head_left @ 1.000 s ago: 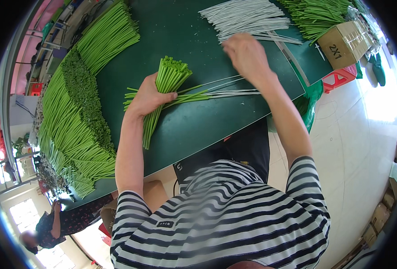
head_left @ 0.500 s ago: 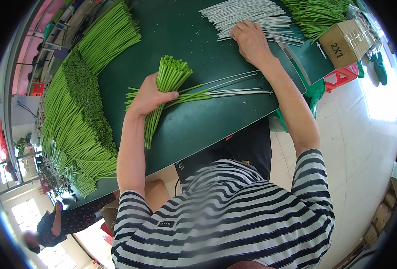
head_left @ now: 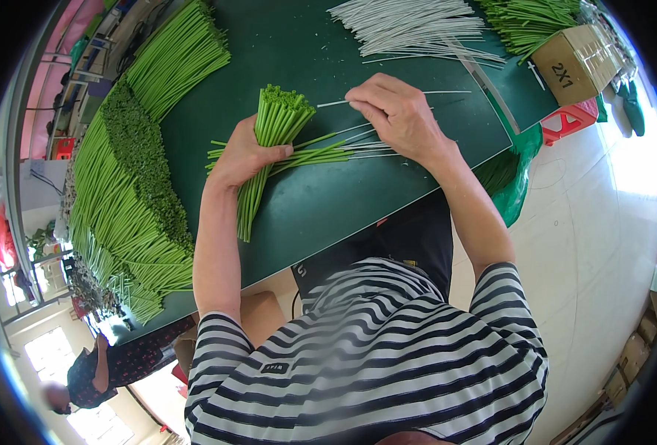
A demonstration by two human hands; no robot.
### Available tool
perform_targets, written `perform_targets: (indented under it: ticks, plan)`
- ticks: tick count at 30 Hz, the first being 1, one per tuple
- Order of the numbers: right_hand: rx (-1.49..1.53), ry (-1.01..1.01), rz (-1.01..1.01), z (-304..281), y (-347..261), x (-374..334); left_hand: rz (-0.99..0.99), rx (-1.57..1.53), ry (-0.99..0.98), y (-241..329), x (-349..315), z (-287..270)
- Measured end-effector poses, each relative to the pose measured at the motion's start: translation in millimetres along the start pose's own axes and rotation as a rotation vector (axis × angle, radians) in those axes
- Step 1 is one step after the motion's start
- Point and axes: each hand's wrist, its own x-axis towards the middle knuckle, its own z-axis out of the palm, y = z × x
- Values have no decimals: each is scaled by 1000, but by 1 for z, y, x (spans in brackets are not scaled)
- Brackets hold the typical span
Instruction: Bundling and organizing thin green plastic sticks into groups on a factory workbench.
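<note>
My left hand (head_left: 248, 154) is wrapped round a bundle of green plastic stems (head_left: 275, 122), its cut ends fanned upward. Between the fingertips of my right hand (head_left: 399, 115) is a thin white wire (head_left: 331, 104), whose left tip comes close to the bundle's top. Beneath both hands, on the dark green table (head_left: 321, 200), lie several green stems with white wires (head_left: 321, 156) sticking out of their right ends. A loose heap of white wires (head_left: 410, 26) is spread at the far side, beyond my right hand.
Long stacks of green stems (head_left: 113, 200) line the table's left side. More green stems (head_left: 528, 22) lie at the far right beside a cardboard box (head_left: 565, 74) on a red stool (head_left: 565, 122). A metal strip (head_left: 491, 93) crosses the table. Another person (head_left: 95, 374) is at lower left.
My right hand has come back from the white heap toward the bundle, now with one white wire in its fingers. My left hand keeps its grip, almost unmoved.
</note>
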Motion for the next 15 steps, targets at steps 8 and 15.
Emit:
perform_targets:
  ticks: [8, 15]
  plan:
    - [6, -45, 4, 6, 3, -5, 8, 9, 1, 2, -1, 2]
    - [8, -91, 28, 6, 2, -7, -1, 42, 27, 2, -1, 2]
